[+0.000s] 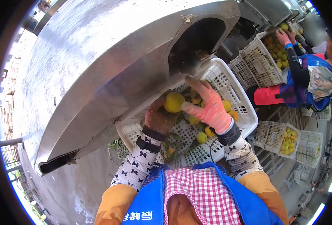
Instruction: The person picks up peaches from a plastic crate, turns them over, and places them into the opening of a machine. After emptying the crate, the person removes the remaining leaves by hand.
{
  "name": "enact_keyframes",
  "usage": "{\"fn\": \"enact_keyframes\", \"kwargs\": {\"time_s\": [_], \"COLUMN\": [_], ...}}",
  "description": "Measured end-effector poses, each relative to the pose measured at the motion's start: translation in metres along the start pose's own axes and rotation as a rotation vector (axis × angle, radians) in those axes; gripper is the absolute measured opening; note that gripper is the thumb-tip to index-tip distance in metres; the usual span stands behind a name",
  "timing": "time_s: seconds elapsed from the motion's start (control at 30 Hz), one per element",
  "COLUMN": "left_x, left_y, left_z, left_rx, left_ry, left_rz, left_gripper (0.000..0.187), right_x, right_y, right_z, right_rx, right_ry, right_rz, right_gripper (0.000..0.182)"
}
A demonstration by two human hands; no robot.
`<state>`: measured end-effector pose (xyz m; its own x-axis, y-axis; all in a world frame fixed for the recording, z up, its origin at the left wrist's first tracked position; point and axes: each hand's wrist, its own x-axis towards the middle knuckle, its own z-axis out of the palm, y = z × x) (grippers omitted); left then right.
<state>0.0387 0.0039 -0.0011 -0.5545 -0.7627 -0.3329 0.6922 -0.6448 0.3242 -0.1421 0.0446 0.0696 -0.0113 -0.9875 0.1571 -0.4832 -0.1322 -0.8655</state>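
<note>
My left hand (161,117), in a dark, soiled glove, is closed around a round yellow fruit (174,102) above the white plastic crate (244,98). To its right, my right hand (212,109) wears a pink glove; its fingers are spread apart, with one fingertip close to the yellow fruit. Under my hands the crate holds loose yellow and orange fruits, among them a greenish one (201,137), plus some green leaves (173,138). Part of the crate's contents is hidden behind my hands.
A large metal chute (136,86) with a dark opening (196,41) rises just beyond the crate. At the right, a co-worker (304,75) in pink gloves handles fruit at another crate (254,60). Stacked white crates (267,135) stand at the lower right. Leaves (118,149) lie on the floor.
</note>
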Motion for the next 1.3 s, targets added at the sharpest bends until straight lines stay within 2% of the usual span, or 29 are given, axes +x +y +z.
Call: {"fn": "enact_keyframes", "kwargs": {"time_s": [0.03, 0.1, 0.13, 0.2, 0.23, 0.3, 0.33, 0.4, 0.53, 0.63, 0.7, 0.8, 0.83, 0.93, 0.97, 1.0, 1.03, 1.07, 1.1, 1.13, 1.17, 1.2, 1.23, 1.27, 1.3], "left_x": [-0.001, -0.005, -0.008, -0.014, -0.015, -0.016, -0.015, -0.017, -0.008, 0.001, 0.005, 0.005, 0.006, 0.014, 0.017, 0.023, 0.032, 0.041, 0.048, 0.050, 0.055, 0.067, 0.076, 0.084, 0.089], "left_y": [-0.001, -0.001, 0.000, 0.003, 0.002, -0.002, -0.004, -0.007, -0.004, -0.006, -0.006, -0.015, -0.016, -0.012, -0.015, -0.021, -0.029, -0.043, -0.059, -0.072, -0.078, -0.081, -0.084, -0.086, -0.088], "left_z": [0.004, 0.015, 0.022, 0.038, 0.043, 0.050, 0.049, 0.043, 0.043, 0.054, 0.059, 0.059, 0.058, 0.049, 0.031, 0.000, -0.031, -0.064, -0.097, -0.122, -0.141, -0.154, -0.165, -0.174, -0.182], "left_rx": [0.001, 0.683, 0.688, 0.367, 0.370, 0.061, 0.063, 0.093, 0.024, -0.033, -0.024, 0.025, -0.023, -0.108, -0.110, 0.388, 0.882, 0.871, 1.443, 2.017, 2.011, 2.211, 2.403, 2.386, 2.503], "left_ry": [0.001, -0.065, -0.068, -0.194, -0.196, -0.166, -0.171, -0.109, -0.191, -0.267, -0.269, -0.176, -0.143, -0.200, -0.198, -0.055, 0.097, 0.109, 0.084, 0.033, 0.027, -0.073, -0.185, -0.184, -0.230], "left_rz": [-0.001, 0.194, 0.188, 0.085, 0.082, 0.045, 0.046, -0.139, -0.148, -0.080, 0.004, 0.051, 0.033, 0.050, 0.048, 0.004, -0.043, -0.062, -0.013, 0.040, 0.018, 0.068, 0.128, 0.125, 0.172], "left_gripper": [0.039, 0.043, 0.043, 0.046, 0.046, 0.046, 0.046, 0.051, 0.053, 0.051, 0.048, 0.047, 0.046, 0.047, 0.047, 0.050, 0.053, 0.053, 0.056, 0.059, 0.059, 0.059, 0.058, 0.058, 0.057], "right_x": [-0.008, -0.016, -0.017, -0.016, -0.017, -0.021, -0.021, -0.024, -0.020, -0.018, -0.018, -0.004, 0.002, 0.025, 0.035, 0.050, 0.068, 0.083, 0.099, 0.115, 0.122, 0.115, 0.101, 0.087, 0.069], "right_y": [0.002, 0.004, 0.004, 0.004, 0.002, -0.003, -0.004, -0.003, -0.006, -0.021, -0.025, -0.028, -0.025, -0.017, -0.001, 0.013, 0.027, 0.041, 0.045, 0.045, 0.042, 0.035, 0.027, 0.025, 0.033], "right_z": [0.005, 0.013, 0.012, 0.009, 0.008, 0.005, 0.004, 0.000, -0.010, -0.005, 0.004, 0.006, 0.005, 0.002, 0.005, 0.009, 0.014, 0.020, 0.022, 0.023, 0.022, 0.010, -0.011, -0.029, -0.039], "right_rx": [0.001, -0.105, -0.104, 0.076, 0.076, 0.254, 0.253, -0.032, 0.066, -0.013, -0.115, -0.235, -0.256, -0.210, -0.319, -0.321, -0.537, -0.753, -0.754, -0.765, -0.776, -0.783, -0.353, 0.078, 0.094], "right_ry": [0.001, 0.080, 0.087, 0.028, 0.033, 0.077, 0.080, 0.117, 0.076, 0.142, 0.330, 0.373, 0.382, 0.350, 0.453, 0.450, 0.480, 0.491, 0.475, 0.469, 0.465, 0.452, 0.450, 0.435, 0.491], "right_rz": [0.001, -0.054, -0.050, 0.024, 0.024, 0.081, 0.076, 0.036, -0.011, 0.018, -0.046, -0.021, -0.049, -0.019, -0.139, -0.137, -0.201, -0.251, -0.236, -0.134, -0.033, -0.023, -0.081, -0.139, -0.019], "right_gripper": [0.083, 0.083, 0.083, 0.089, 0.089, 0.083, 0.083, 0.083, 0.082, 0.083, 0.083, 0.084, 0.078, 0.076, 0.074, 0.074, 0.074, 0.073, 0.073, 0.070, 0.066, 0.066, 0.060, 0.054, 0.049]}}
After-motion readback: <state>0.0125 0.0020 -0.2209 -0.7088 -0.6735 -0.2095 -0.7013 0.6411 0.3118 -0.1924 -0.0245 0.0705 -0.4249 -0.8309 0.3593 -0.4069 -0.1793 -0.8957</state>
